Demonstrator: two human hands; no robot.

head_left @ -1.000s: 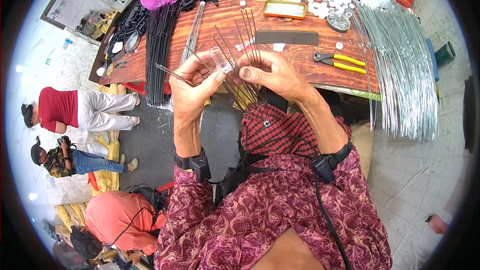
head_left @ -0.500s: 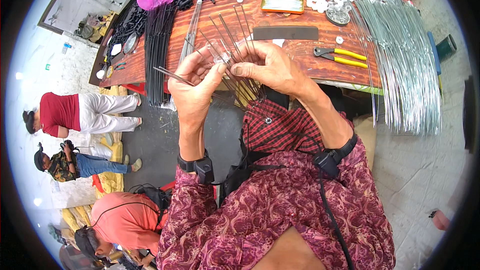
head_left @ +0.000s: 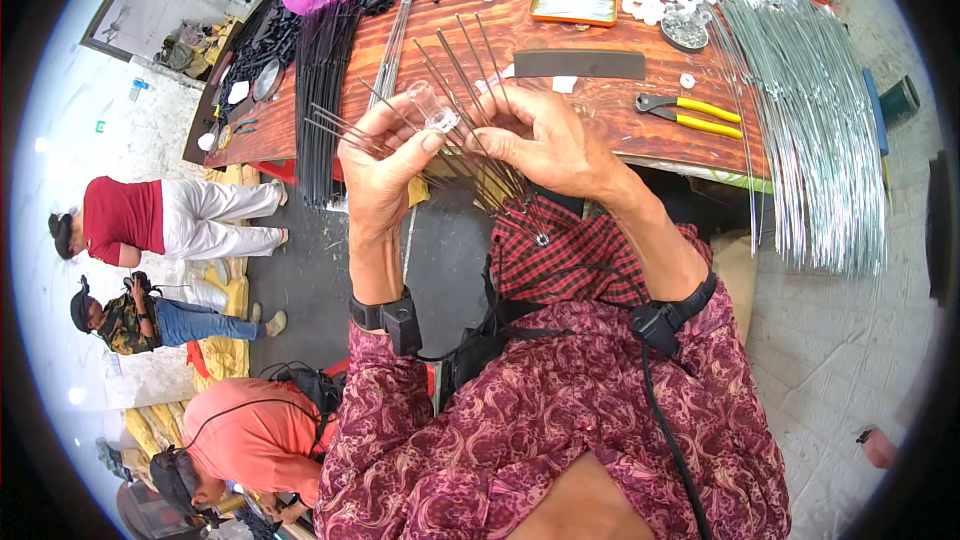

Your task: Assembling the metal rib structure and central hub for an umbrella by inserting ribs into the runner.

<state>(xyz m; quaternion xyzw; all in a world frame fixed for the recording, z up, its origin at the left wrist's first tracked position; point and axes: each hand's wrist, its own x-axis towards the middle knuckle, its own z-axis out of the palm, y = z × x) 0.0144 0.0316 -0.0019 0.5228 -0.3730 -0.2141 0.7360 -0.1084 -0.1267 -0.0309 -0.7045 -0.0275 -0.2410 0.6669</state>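
My left hand (head_left: 375, 168) is closed, with its thumb against a clear plastic cup-shaped piece (head_left: 428, 108) and several thin rods passing between its fingers. In my right hand (head_left: 545, 140), thumb and fingers pinch the same spread of thin dark metal rods (head_left: 508, 190), which look like umbrella ribs. The rods fan upward past both hands. Their lower ends come together at a small round metal hub (head_left: 542, 239) over the red-and-black checked cloth (head_left: 525, 265) on my lap. The fingers partly hide where the rods meet the clear piece.
On the wooden table (head_left: 480, 5) lie yellow-handled cutters (head_left: 708, 118), a dark flat bar (head_left: 580, 64), a tin (head_left: 573, 7) and white discs (head_left: 655, 10). Silver rods (head_left: 810, 150) overhang at right, black rods (head_left: 318, 110) at left. A seated co-worker (head_left: 250, 430) is at lower left.
The clear piece now stands more upright and shows more fully above my left thumb. The rods by my left fingers have spread apart and point further up. My right hand keeps its pinch.
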